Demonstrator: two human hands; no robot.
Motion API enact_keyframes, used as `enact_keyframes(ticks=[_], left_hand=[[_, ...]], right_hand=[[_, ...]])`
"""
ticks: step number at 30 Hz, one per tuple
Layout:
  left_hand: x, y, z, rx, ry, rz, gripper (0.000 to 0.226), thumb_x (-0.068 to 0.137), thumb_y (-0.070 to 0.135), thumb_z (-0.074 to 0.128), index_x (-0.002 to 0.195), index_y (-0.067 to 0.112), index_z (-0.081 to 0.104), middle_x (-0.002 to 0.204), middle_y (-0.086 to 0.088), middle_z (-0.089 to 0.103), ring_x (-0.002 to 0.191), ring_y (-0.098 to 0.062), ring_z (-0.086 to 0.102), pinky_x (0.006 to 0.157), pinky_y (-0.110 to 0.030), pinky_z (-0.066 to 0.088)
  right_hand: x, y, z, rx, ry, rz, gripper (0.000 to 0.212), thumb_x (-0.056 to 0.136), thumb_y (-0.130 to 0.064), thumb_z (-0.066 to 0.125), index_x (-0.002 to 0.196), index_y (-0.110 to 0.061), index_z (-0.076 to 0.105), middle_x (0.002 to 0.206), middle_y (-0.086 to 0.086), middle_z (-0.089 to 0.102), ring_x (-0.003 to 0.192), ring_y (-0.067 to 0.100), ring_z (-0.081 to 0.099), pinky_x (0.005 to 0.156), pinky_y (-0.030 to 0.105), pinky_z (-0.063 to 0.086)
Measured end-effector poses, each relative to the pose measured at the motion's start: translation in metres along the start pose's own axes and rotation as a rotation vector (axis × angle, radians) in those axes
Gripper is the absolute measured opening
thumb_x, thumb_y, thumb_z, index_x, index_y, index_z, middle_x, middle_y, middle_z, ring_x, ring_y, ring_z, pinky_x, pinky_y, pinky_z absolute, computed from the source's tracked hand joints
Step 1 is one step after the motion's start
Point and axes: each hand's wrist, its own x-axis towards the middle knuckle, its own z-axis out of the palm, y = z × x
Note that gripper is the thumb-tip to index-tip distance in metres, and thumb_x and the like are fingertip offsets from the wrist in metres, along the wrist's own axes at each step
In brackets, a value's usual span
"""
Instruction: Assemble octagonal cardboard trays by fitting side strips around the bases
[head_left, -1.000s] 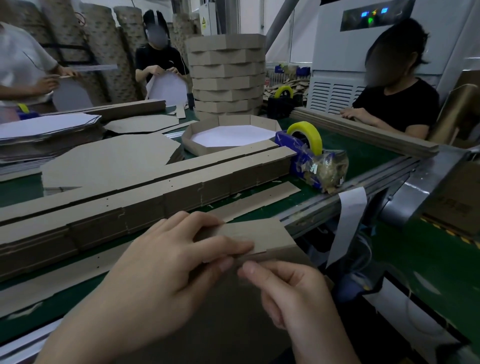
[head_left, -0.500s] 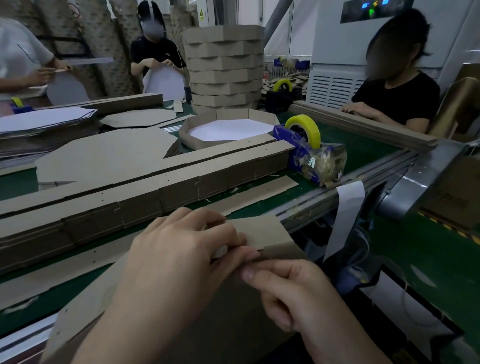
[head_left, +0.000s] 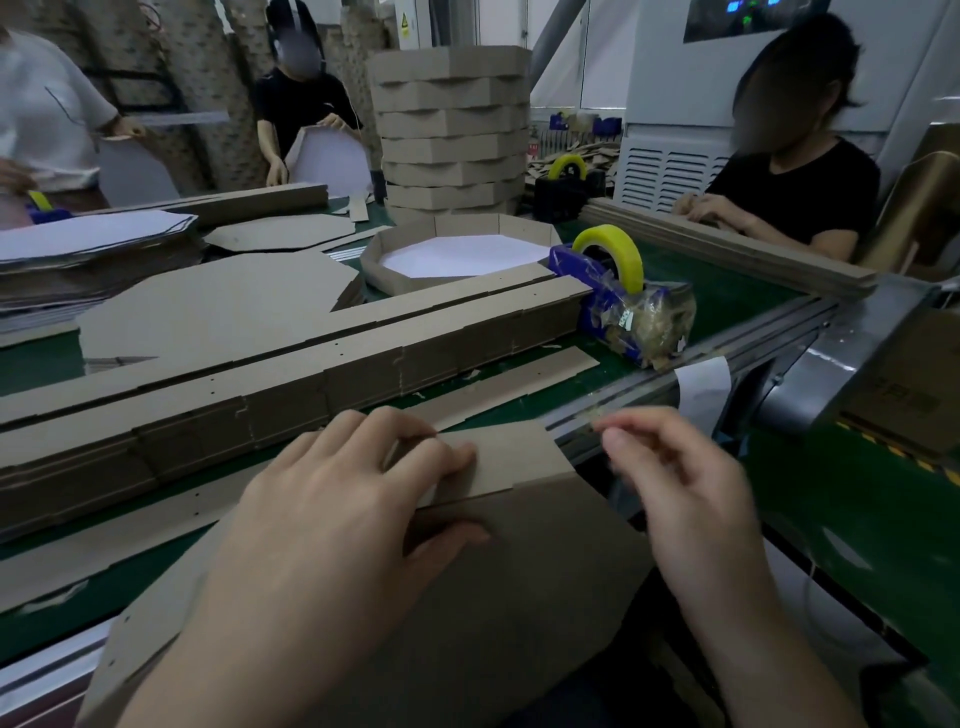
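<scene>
**One corner held, most of the wrap still to go**

The left hand (head_left: 332, 519) has its grip clamped on the tray in progress. Its fingers lie over an end panel of the side strip (head_left: 514, 457), and its thumb presses the base (head_left: 493, 597) just below. The base tilts towards the person under that grip, with its far edge near the lip of the worktop (head_left: 727, 291). The strip stands along that far edge, and its free end pokes out to the right of the grip.

The right hand (head_left: 685, 493) hangs to the right of the grip, clear of the cardboard. It is blurred and its fingers are loosely curled. I cannot tell whether its grip is closed on something thin, such as tape, or on nothing.

This tray looks early in its making. Only the panel at the grip sits against the base, no join is visible, and the rest of the edges appear bare.

Beyond the grip on the worktop lie a loose strip (head_left: 519, 384) and a long bundle of strips (head_left: 363, 353). Further off are a pile of flat bases (head_left: 208, 306) and a tape dispenser (head_left: 618, 291), so plenty of stock is waiting.

One finished tray (head_left: 457, 254) sits past the bundle, and a tall stack of trays (head_left: 452, 130) stands behind it. So a good share of the work looks done, while the wrapping and closing of this one is probably still ahead.
</scene>
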Motion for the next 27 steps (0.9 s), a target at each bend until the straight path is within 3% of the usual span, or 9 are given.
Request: enact_keyframes(ticks=[2,5,8,10,13,16,19,22,27], left_hand=[[-0.002,0.0,0.0,0.047,-0.033,-0.008,0.048,0.066,0.054,0.078,0.106,0.027,0.07,0.098,0.004,0.065,0.081,-0.023,0.064,0.059,-0.035,0.05],[-0.003,0.0,-0.002,0.138,-0.087,0.011,0.067,0.062,0.059,0.076,0.119,0.024,0.067,0.099,0.001,0.065,0.081,-0.024,0.066,0.066,-0.04,0.055],[0.006,0.01,-0.008,0.157,-0.108,0.021,0.072,0.074,0.069,0.038,0.123,0.023,0.065,0.096,0.003,0.068,0.082,-0.022,0.069,0.078,-0.045,0.056],[0.013,0.022,-0.014,0.12,-0.094,0.04,0.068,0.076,0.069,0.031,0.12,0.03,0.066,0.086,0.005,0.066,0.073,-0.019,0.067,0.055,-0.034,0.051],[0.014,0.031,-0.03,0.039,-0.07,0.058,0.06,0.077,0.069,0.033,0.119,0.041,0.064,0.08,0.007,0.06,0.067,-0.016,0.063,0.042,-0.025,0.028],[0.004,0.028,-0.043,-0.01,-0.005,0.049,0.06,0.077,0.07,0.036,0.124,0.042,0.061,0.084,0.008,0.061,0.066,-0.015,0.063,0.039,-0.025,0.033],[-0.006,0.025,-0.043,-0.086,0.002,0.006,0.061,0.078,0.071,0.038,0.129,0.043,0.056,0.089,0.011,0.06,0.066,-0.011,0.061,0.037,-0.026,0.042],[-0.018,0.017,-0.034,-0.216,-0.019,-0.062,0.061,0.078,0.073,0.04,0.132,0.049,0.05,0.096,0.014,0.058,0.071,-0.008,0.06,0.042,-0.033,0.05],[-0.033,-0.007,-0.024,-0.34,0.006,-0.118,0.06,0.077,0.079,0.041,0.134,0.058,0.039,0.106,0.023,0.053,0.078,-0.003,0.059,0.054,-0.029,0.052]], right_hand=[[0.011,0.005,0.004,-0.181,-0.243,0.033,0.031,0.085,-0.056,0.046,0.105,-0.039,0.063,0.105,-0.021,0.057,0.093,-0.02,0.05,0.073,-0.004,0.034],[0.013,0.01,0.01,-0.108,-0.406,0.127,0.031,0.084,-0.057,0.036,0.093,-0.044,0.063,0.098,-0.028,0.064,0.092,-0.026,0.05,0.073,-0.005,0.034],[0.005,0.011,0.012,-0.061,-0.425,0.079,0.045,0.093,-0.063,0.037,0.09,-0.029,0.067,0.089,-0.016,0.069,0.087,-0.005,0.063,0.076,0.017,0.049],[0.003,0.007,0.008,-0.077,-0.46,0.019,0.046,0.09,-0.064,0.04,0.095,-0.026,0.065,0.089,-0.003,0.069,0.086,0.01,0.065,0.078,0.032,0.051],[0.012,-0.005,-0.012,-0.074,-0.471,0.036,0.045,0.081,-0.07,0.043,0.091,-0.034,0.068,0.088,-0.007,0.071,0.084,0.006,0.066,0.074,0.029,0.051],[0.023,-0.01,-0.036,-0.126,-0.452,0.07,0.042,0.074,-0.07,0.043,0.084,-0.039,0.071,0.086,-0.014,0.071,0.083,-0.001,0.065,0.076,0.027,0.041],[0.028,-0.011,-0.048,-0.133,-0.403,0.032,0.024,0.077,-0.052,0.056,0.086,-0.037,0.073,0.088,-0.01,0.071,0.084,0.002,0.064,0.075,0.028,0.042],[0.025,-0.011,-0.044,-0.017,-0.374,0.016,0.019,0.073,-0.041,0.065,0.089,-0.035,0.073,0.091,-0.011,0.07,0.086,0.001,0.065,0.069,0.013,0.046],[0.021,-0.013,-0.026,-0.037,-0.38,-0.065,0.032,0.07,-0.053,0.068,0.096,-0.034,0.072,0.099,-0.011,0.065,0.096,0.004,0.061,0.073,0.011,0.046]])
